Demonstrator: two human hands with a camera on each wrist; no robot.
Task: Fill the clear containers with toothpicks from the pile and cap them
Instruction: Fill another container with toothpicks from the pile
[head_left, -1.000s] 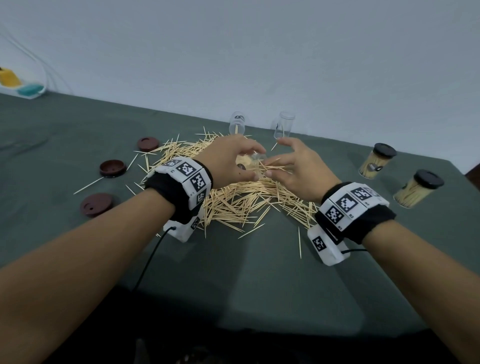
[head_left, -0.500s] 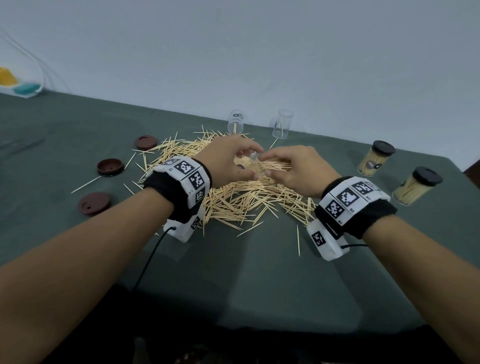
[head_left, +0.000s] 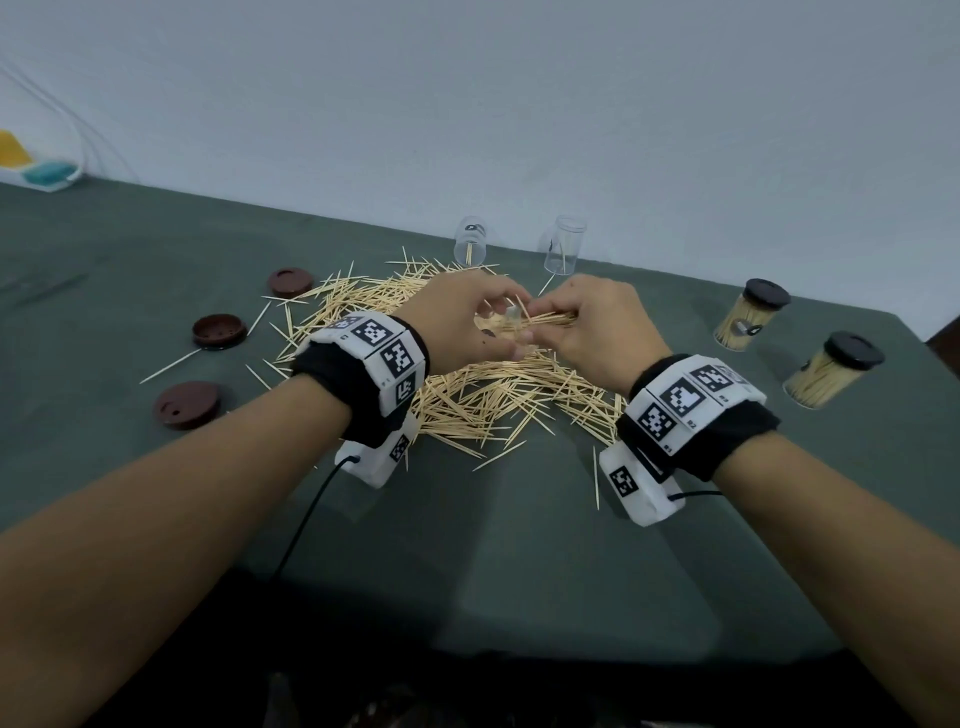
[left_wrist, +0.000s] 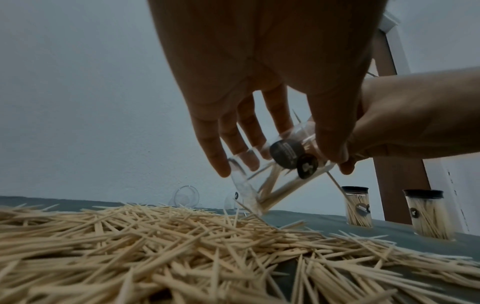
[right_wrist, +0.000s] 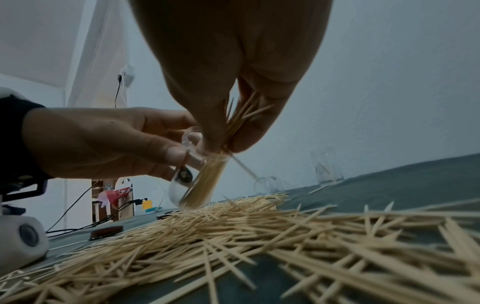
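My left hand (head_left: 467, 317) grips a clear container (left_wrist: 275, 170) tilted just above the toothpick pile (head_left: 467, 389), its mouth turned toward my right hand. That container (right_wrist: 197, 181) holds a sheaf of toothpicks. My right hand (head_left: 587, 322) pinches a bundle of toothpicks (right_wrist: 239, 119) at the container's mouth, their tips inside it. Two more clear containers (head_left: 470, 241) (head_left: 563, 252) stand behind the pile, each with a stray toothpick inside. Three brown caps (head_left: 290, 282) (head_left: 219, 331) (head_left: 188, 404) lie left of the pile.
Two capped containers full of toothpicks (head_left: 750, 322) (head_left: 831, 371) stand at the right on the green table (head_left: 519, 545). A white tray with yellow and teal items (head_left: 36, 169) sits far left by the wall. Loose toothpicks lie scattered around the pile.
My right hand has closed its fingers on a bundle of toothpicks and brought it to the mouth of the container. The left hand stays where it was, holding the container.
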